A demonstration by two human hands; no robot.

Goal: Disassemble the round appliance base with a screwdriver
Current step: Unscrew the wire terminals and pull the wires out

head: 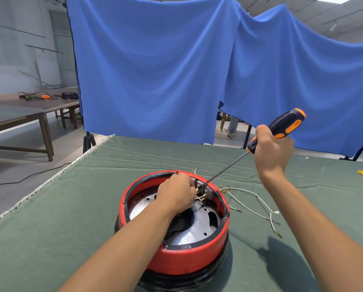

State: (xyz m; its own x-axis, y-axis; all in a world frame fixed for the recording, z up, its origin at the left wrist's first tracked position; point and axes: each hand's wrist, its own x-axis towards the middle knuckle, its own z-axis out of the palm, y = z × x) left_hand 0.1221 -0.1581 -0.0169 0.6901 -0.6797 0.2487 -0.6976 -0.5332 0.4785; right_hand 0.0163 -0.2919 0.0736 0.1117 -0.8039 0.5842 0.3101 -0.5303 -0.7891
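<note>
The round appliance base [174, 226] sits on the green cloth [71, 207], nearest the person. The left hand [175, 191] pinches terminal wires [200, 197]; the right hand [272, 148] grips the screwdriver [260, 140], tip at the terminal block [206, 189]. Likely loosening a terminal screw; next needs steady turning.

Blue backdrop [155, 70] (draped), wooden tables [29, 108]

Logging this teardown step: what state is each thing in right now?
Round appliance base: open side up, metal plate exposed.
Screwdriver: tilted, tip at terminal block.
Right hand: grips screwdriver handle.
Left hand: inside base, curled at wire terminals.
Loose wires: lying on green cloth.
</note>
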